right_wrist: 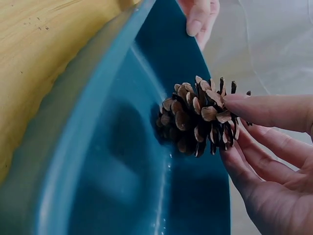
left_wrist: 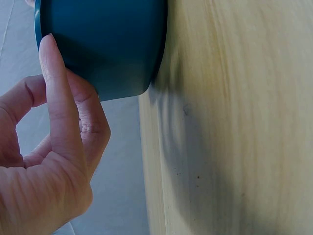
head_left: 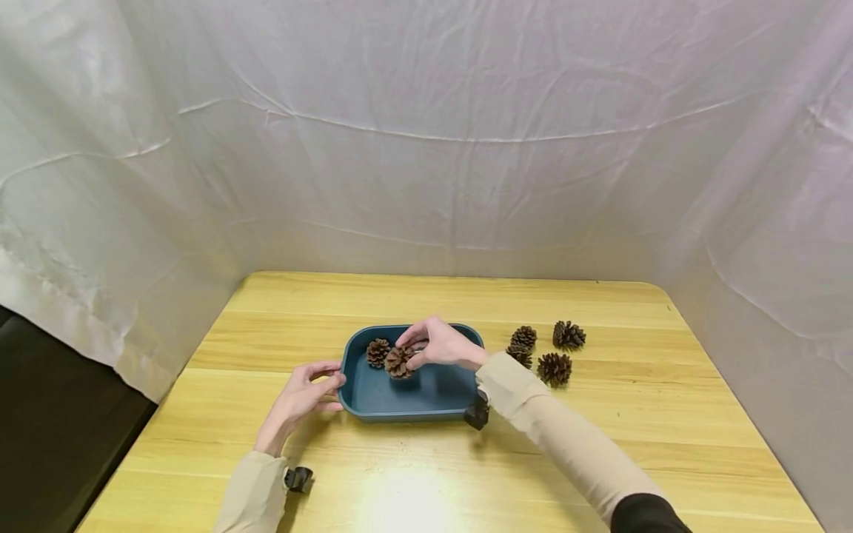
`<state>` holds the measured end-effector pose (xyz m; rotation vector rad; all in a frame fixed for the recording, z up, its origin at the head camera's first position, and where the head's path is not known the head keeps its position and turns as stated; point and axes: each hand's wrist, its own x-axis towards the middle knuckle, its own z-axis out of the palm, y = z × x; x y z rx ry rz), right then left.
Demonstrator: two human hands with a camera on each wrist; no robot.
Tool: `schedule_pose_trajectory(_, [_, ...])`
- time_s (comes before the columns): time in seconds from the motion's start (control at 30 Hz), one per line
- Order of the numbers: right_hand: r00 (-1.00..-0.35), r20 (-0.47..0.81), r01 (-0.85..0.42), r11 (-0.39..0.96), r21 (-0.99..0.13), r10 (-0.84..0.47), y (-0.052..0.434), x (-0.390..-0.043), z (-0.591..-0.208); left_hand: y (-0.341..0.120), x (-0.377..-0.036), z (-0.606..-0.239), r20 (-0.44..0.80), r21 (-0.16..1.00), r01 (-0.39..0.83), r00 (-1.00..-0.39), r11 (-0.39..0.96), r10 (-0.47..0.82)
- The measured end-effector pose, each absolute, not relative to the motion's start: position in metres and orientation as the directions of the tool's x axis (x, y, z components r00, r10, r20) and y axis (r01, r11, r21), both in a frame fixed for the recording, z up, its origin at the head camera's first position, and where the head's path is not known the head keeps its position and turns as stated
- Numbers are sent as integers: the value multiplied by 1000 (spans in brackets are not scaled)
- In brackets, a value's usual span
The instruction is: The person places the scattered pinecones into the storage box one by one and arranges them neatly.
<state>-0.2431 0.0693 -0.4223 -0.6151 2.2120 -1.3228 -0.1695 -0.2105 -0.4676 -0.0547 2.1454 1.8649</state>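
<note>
A pale wood-grain table (head_left: 633, 414) spreads beneath my arms, a bright patch of glare (head_left: 409, 500) on its near side; creased whitish fabric (head_left: 426, 185) hangs behind and along both sides, with something black (head_left: 60, 437) under it at left. My right hand (head_left: 443, 344) pinches a pinecone (head_left: 398, 364) over the blue tray (head_left: 416, 400), near another cone (head_left: 378, 352) inside. My left hand (head_left: 300, 396) holds the tray's left end. Four loose cones (head_left: 554, 369) lie on the wood, right of the tray.
</note>
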Motion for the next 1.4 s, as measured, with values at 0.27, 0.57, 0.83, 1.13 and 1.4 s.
schedule_pose_trajectory(0.27, [-759,-188,-124,421,-899,-624,62,-242,-427,-209,-169,-466,-250,963,-227,-953,143,172])
schedule_pose_trajectory(0.57, [-762,-197,-107,419,-902,-617,52,-241,-434,-209,-170,-467,-248,964,-224,-952,142,180])
schedule_pose_trajectory(0.83, [-761,-169,-136,409,-902,-626,44,-239,-442,-209,-169,-466,-250,965,-229,-951,132,180])
schedule_pose_trajectory(1.13, [-763,-183,-137,431,-892,-620,35,-237,-447,-209,-169,-466,-254,963,-231,-950,140,179])
schedule_pose_trajectory(1.4, [-771,-196,-140,461,-877,-606,30,-233,-448,-209,-169,-466,-255,961,-231,-951,150,174])
